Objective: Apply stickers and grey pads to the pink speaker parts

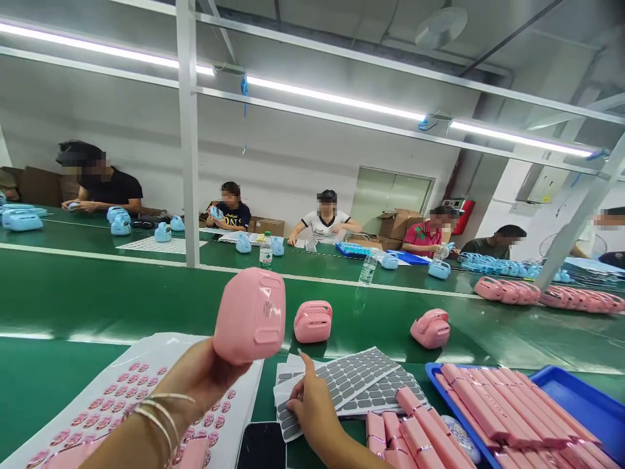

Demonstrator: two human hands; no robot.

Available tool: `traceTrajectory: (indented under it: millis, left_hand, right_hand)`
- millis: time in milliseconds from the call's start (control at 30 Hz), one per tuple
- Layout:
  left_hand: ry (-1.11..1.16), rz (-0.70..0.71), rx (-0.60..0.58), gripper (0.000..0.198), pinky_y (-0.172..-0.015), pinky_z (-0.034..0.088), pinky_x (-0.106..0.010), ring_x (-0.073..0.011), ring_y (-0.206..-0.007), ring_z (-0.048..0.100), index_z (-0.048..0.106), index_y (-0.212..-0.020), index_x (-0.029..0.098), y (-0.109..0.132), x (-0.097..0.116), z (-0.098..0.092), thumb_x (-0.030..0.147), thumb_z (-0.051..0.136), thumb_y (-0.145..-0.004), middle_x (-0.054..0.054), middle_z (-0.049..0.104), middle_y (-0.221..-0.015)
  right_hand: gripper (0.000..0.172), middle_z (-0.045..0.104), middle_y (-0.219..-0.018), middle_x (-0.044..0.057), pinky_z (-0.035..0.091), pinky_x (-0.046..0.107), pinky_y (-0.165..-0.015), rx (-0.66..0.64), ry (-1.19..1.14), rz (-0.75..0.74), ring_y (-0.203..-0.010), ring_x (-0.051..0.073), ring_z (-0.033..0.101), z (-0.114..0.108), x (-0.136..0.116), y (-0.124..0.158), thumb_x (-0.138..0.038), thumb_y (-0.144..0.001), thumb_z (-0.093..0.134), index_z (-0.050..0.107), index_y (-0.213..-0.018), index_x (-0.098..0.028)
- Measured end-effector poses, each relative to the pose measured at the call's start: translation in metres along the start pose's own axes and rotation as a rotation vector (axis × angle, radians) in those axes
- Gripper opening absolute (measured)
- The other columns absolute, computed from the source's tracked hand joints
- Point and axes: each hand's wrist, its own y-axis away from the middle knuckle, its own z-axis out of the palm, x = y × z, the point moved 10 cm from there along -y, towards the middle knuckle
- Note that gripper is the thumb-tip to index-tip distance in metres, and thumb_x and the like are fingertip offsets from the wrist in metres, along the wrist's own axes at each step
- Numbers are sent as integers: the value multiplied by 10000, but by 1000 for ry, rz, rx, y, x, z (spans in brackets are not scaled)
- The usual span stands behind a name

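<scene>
My left hand (215,374), with bangles at the wrist, grips a pink plastic speaker-like case (251,312) from below. Its face towards me has two raised pads and a small patch of slots. My right hand (315,407) rests at the left edge of sheets of grey oval stickers (359,378). Its index finger points up and stands apart from the thumb; the other fingers are partly hidden. Just beyond, a similar pink case with a handle (313,322) stands on the green belt. Below my left forearm lies a white sheet of pink printed stickers (134,391).
A black phone (262,446) lies between my hands. Pink bar-shaped parts (415,436) and a blue tray (581,397) of more are at right. Another pink case (430,327) sits farther along. White posts (188,143) rise from the bench; several people work across it among blue cases (120,225).
</scene>
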Motion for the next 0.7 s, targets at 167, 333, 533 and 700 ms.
traceTrajectory:
  millis: [167, 333, 533, 700]
  left_hand:
    - [-6, -87, -85, 363, -397, 512, -178, -146, -444, 616, 615, -1017, 139, 55, -32, 19, -55, 452, -758, -16, 627, -510]
    - [-55, -34, -175, 225, -430, 511, -185, -140, -478, 613, 645, -759, 102, 72, -33, 35, -65, 506, -703, -52, 651, -542]
    - [-163, 2, -396, 140, -510, 494, -238, -133, -539, 544, 607, -555, 155, 46, -55, 39, 185, 720, -633, -20, 635, -611]
    - [-262, 2, -466, 257, -522, 451, -223, -129, -594, 514, 581, -571, 154, 34, -76, 37, 356, 719, -650, -21, 655, -737]
  right_hand:
    - [778, 557, -532, -78, 395, 256, -571, 34, -287, 70, -543, 155, 532, 1, 9, -1, 50, -508, 523, 398, -1264, -86]
    - [684, 542, -525, -81, 397, 255, -513, 69, -533, 92, -464, 124, 492, -27, -4, -9, -92, -593, 602, 315, -1213, -57]
    - [782, 616, -692, -38, 459, 304, -747, 203, -952, -97, -693, 142, 593, -116, -98, 45, -300, -609, 762, 286, -1215, -164]
    - [796, 629, -621, -57, 447, 278, -666, 203, -919, -104, -645, 136, 566, -127, -148, 95, -264, -609, 781, 298, -1237, -191]
